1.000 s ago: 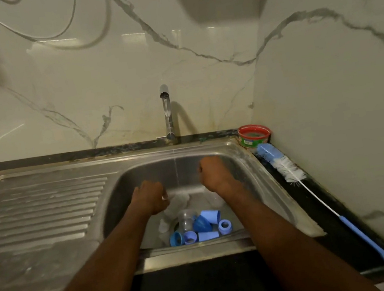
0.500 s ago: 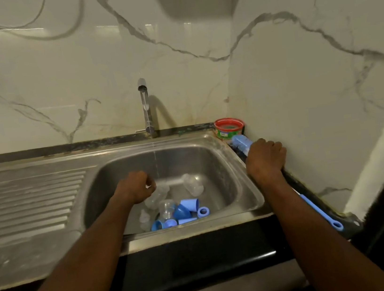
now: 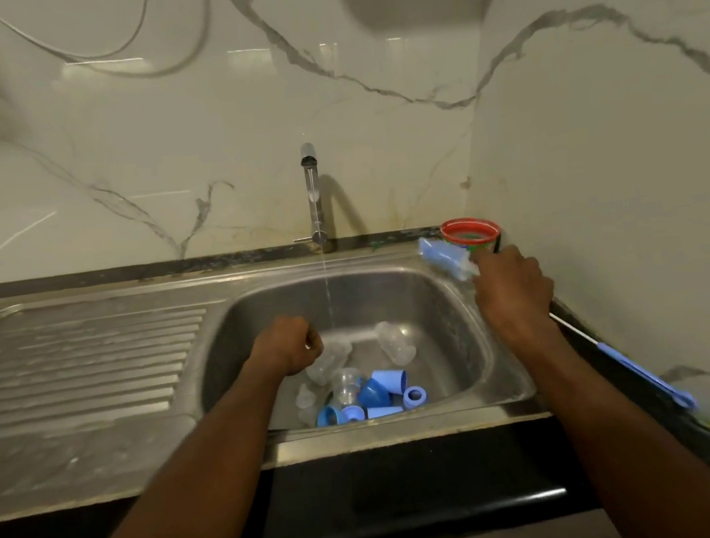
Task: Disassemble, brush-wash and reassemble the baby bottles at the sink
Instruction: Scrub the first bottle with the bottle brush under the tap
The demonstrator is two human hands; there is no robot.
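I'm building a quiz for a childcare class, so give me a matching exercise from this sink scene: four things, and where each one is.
Things:
1. long blue bottle brush
2. clear plastic baby bottles
3. red-rimmed round tub
4. chrome tap

Places:
A. back right corner of the counter
B. running, behind the basin
C. in the right hand's grip
D. lying in the steel sink

Pairs: 1-C, 2-D, 3-A, 4-B

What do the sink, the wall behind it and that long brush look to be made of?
Sink: likely stainless steel, a brushed grey metal with dull reflections. Wall: glossy marble or marble-look tile, with grey veins and light glare. Brush, held by the right hand: probably plastic, with a matte blue handle, thin wire stem and pale blue head.
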